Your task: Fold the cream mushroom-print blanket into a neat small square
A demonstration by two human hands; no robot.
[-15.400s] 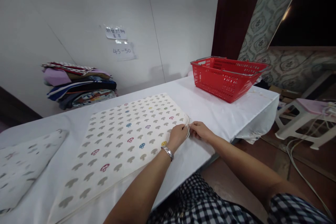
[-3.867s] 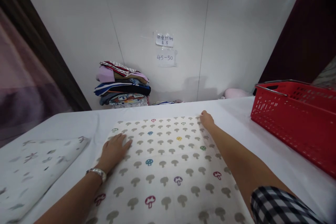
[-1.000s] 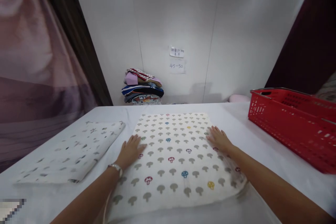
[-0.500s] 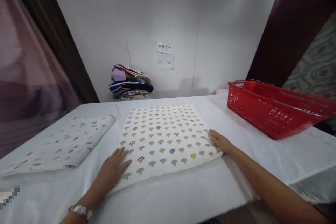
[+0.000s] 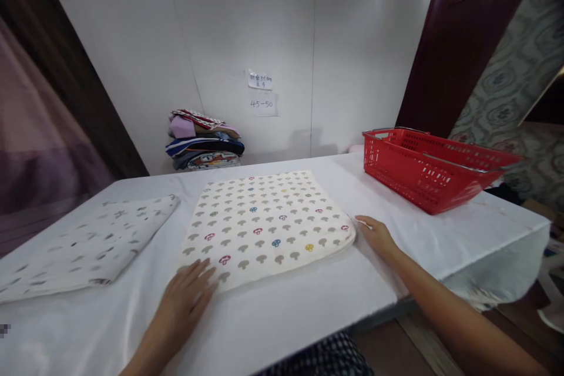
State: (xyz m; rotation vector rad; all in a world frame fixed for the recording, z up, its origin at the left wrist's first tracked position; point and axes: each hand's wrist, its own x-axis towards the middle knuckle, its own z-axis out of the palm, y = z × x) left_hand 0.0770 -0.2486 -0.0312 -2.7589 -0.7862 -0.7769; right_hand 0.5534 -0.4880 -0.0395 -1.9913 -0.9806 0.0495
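1. Nearest the camera: checked garment (image 5: 326, 361) at the bottom edge, both bare forearms reaching out over the white-covered table (image 5: 286, 317).
2. Left hand (image 5: 187, 296) palm down, fingers spread and loose, nothing clasped. Fingertips at the near left corner of the mushroom-print pad (image 5: 264, 226), touching or just overlapping its edge; palm itself on the white cloth.
3. Right hand (image 5: 376, 235) likewise flat and unclenched, grasping nothing. Set on the table just beside the pad's near right corner, fingertips against or very close to its side; exact contact not clear.
4. Pad lying flat between the two hands, slightly skewed, its near edge running from one hand to the other and the rest stretching away from both toward the wall. Cream ground, rows of grey mushrooms with a few coloured ones.
5. Left of the pad, apart from it: second flat folded cloth (image 5: 83, 244), white with a sparse dark print, blurred.
6. Farther right, well apart from the right hand: red plastic basket (image 5: 423, 173) with metal handles, standing near the table's far right corner.
7. At the far edge by the wall: stack of folded textiles (image 5: 202, 141) in mixed colours.
8. On the wall above: two paper notes (image 5: 262, 94), lower one reading "45-50".
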